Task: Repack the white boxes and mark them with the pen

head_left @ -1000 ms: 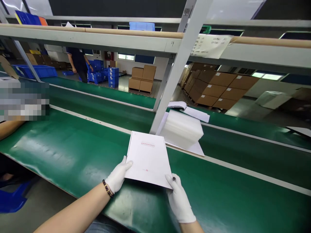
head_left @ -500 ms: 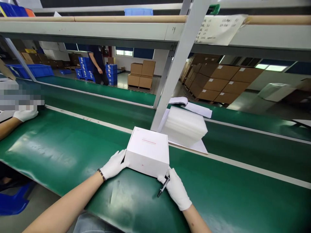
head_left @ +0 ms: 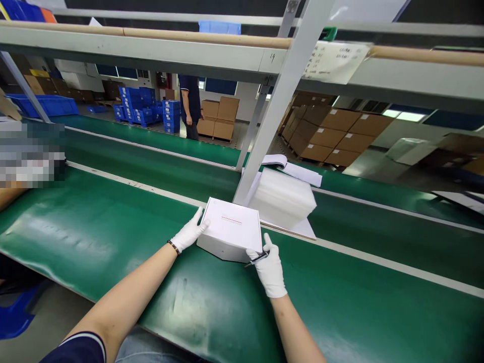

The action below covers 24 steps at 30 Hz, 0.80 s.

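A white box (head_left: pixel 231 229) with a thin red line on its lid lies on the green conveyor belt (head_left: pixel 113 237). My left hand (head_left: pixel 189 233), in a white glove, presses against the box's left side. My right hand (head_left: pixel 269 265), also gloved, touches the box's near right corner and holds a dark pen (head_left: pixel 256 259) between its fingers. A beaded bracelet sits on my left wrist.
A stack of white foam sheets (head_left: pixel 283 199) lies just behind the box beside a slanted grey frame post (head_left: pixel 274 116). An open booklet (head_left: pixel 291 169) rests further back. Another person's arm shows at the far left. A person stands by blue crates and cardboard boxes (head_left: pixel 221 118) beyond.
The box went from tilted up in both hands to lying flat on the belt, then slid away from me. Both hands followed it forward. The person in the background walked to the right.
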Motion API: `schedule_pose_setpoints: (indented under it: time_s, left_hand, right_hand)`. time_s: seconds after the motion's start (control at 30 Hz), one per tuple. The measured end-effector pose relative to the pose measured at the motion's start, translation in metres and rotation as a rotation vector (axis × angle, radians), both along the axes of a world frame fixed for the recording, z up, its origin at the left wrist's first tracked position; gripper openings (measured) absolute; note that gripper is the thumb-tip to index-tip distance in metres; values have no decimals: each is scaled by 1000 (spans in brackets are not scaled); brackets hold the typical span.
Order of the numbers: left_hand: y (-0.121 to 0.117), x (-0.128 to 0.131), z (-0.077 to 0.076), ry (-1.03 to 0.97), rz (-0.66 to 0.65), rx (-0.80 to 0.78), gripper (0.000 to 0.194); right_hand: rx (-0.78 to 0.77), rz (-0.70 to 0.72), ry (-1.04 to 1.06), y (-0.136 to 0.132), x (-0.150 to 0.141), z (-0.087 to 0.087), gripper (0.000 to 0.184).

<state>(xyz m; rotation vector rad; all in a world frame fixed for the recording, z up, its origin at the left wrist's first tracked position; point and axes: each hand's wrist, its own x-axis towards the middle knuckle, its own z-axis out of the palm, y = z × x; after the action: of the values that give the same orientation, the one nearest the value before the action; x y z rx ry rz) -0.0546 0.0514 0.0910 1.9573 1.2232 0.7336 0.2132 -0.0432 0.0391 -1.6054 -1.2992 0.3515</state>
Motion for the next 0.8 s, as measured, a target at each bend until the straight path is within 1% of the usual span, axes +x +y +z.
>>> schedule_pose_setpoints:
  time_s: [0.03, 0.07, 0.1, 0.13, 0.2, 0.27, 0.3, 0.4, 0.47, 0.53, 0.6, 0.67, 0.73, 0.8]
  left_hand:
    - [-3, 7, 5, 93, -19, 131, 89]
    - [-6, 13, 10, 195, -66, 276, 87]
    - [-8, 20, 14, 297, -129, 402, 81]
    - [-11, 26, 16, 385, -188, 491, 72]
    - [-14, 37, 17, 500, -250, 554, 58]
    - [-17, 45, 16, 559, -224, 536, 54]
    - [-19, 48, 15, 577, -200, 521, 54]
    - [-22, 52, 17, 598, -154, 484, 51]
    - [-21, 47, 21, 554, -162, 457, 53]
    - [-17, 35, 25, 447, -145, 406, 63]
    - [-11, 18, 26, 339, -59, 329, 72]
    - [-6, 2, 21, 308, 4, 258, 69]
    - [-3, -7, 12, 348, -18, 242, 64]
    - [-5, -8, 3, 401, -65, 269, 58]
  right_hand:
    - [102, -8, -120, 2, -6, 6, 62]
    - [197, 7, -257, 4, -13, 11, 68]
    - [270, 47, -398, 7, -19, 16, 70]
    - [308, 99, -517, 11, -25, 19, 68]
    - [294, 176, -661, 20, -34, 23, 53]
    - [263, 183, -713, 27, -40, 23, 39]
    - [264, 173, -721, 30, -42, 22, 37]
    - [286, 147, -711, 33, -45, 20, 39]
    - [287, 148, -662, 29, -41, 22, 45]
    - [279, 121, -552, 20, -31, 24, 54]
    - [236, 45, -402, 8, -17, 25, 63]
    - [152, -25, -269, -3, -5, 22, 64]
    - [48, -39, -164, -8, 0, 18, 60]
    - [-46, -20, -98, -8, -1, 13, 55]
